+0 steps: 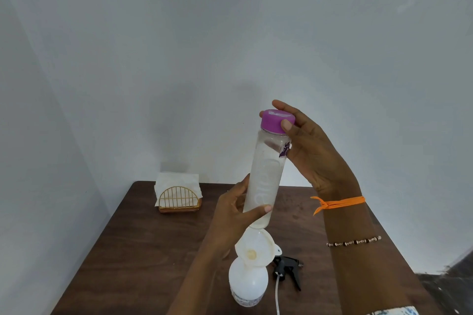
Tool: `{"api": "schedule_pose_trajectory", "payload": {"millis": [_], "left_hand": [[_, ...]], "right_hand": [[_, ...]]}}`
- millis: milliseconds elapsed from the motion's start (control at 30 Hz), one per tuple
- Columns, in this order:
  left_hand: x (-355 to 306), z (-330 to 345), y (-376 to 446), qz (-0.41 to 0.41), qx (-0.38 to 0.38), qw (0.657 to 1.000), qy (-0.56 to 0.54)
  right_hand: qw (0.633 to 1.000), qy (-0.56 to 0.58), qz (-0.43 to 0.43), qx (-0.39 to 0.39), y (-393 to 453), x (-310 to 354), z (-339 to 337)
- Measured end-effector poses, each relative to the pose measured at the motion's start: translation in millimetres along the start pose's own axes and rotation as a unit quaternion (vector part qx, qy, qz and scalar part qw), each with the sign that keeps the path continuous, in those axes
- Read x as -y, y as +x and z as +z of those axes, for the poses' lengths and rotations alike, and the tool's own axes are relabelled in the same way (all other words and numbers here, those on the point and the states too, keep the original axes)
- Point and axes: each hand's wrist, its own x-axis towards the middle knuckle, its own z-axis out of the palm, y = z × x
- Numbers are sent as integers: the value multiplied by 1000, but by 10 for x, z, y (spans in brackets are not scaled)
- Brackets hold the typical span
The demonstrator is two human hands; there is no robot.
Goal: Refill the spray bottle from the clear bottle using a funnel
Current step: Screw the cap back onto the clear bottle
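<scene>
- Holding the clear bottle [266, 181] upright above the funnel [256, 248], the left hand [235, 215] wraps its lower body to steady it.
- The right hand [304, 140] pinches the purple cap [277, 121] at 12 o'clock, likely to unscrew it.
- The funnel sits in the spray bottle [247, 281] on the desk [143, 250], ready for pouring.
- The spray head [288, 270] lies at 3 o'clock, out of the way.

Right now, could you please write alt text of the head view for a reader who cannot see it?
Two hands hold a clear bottle upright above a table: the left hand grips its base, the right hand grips its purple cap. Below stands the spray bottle with a funnel in its neck, its sprayer lying beside. A napkin holder sits behind.
</scene>
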Motion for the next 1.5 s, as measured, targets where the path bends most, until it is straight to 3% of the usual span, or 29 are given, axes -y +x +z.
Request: {"api": "schedule_pose_trajectory", "payload": {"millis": [300, 433, 767, 1100, 1267, 1500], "left_hand": [[-86, -82, -43, -13, 52, 997, -57], [-104, -30, -31, -9, 53, 998, -36], [-102, 169, -32, 42, -29, 998, 42], [-197, 204, -35, 67, -70, 993, 63], [-200, 170, 9, 52, -63, 995, 59], [-121, -7, 151, 21, -50, 992, 114]], "right_hand": [[998, -15, -33, 48, 11, 56, 28], [999, -20, -29, 1, 31, 42, 53], [989, -63, -53, -119, 13, 18, 128], [985, -80, -56, -143, 25, 84, 147], [982, -161, -51, -88, 0, 122, 124], [953, -265, -79, -123, 17, 95, 47]]}}
